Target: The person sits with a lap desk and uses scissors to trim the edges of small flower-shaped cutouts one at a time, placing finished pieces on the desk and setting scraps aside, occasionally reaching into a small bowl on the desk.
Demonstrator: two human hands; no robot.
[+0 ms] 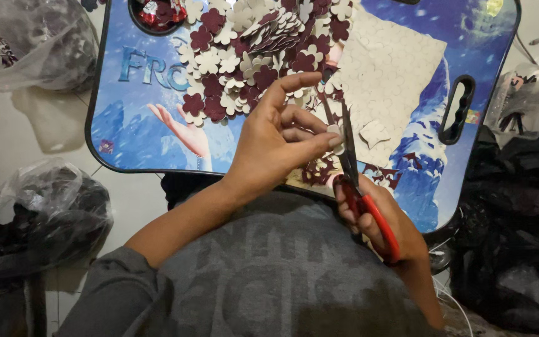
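My left hand (pixel 279 134) pinches a small cream flower-shaped cut-out (pixel 334 132) between thumb and forefinger, over the near edge of a blue picture-printed lap tray (pixel 132 118). My right hand (pixel 385 228) grips red-handled scissors (pixel 360 190), whose dark blades point up and touch the cut-out. A heap of maroon and cream flower cut-outs (pixel 257 50) lies on the tray behind my left hand. To the right of it lies a cream sheet (pixel 394 75) stamped with flower outlines.
Maroon offcuts (pixel 385 173) lie near the scissors. Clear plastic bags with dark contents sit at the top left (pixel 26 43) and lower left (pixel 45 215). Black plastic bags (pixel 519 218) pile up at the right. My grey-shirted torso (pixel 269 281) fills the foreground.
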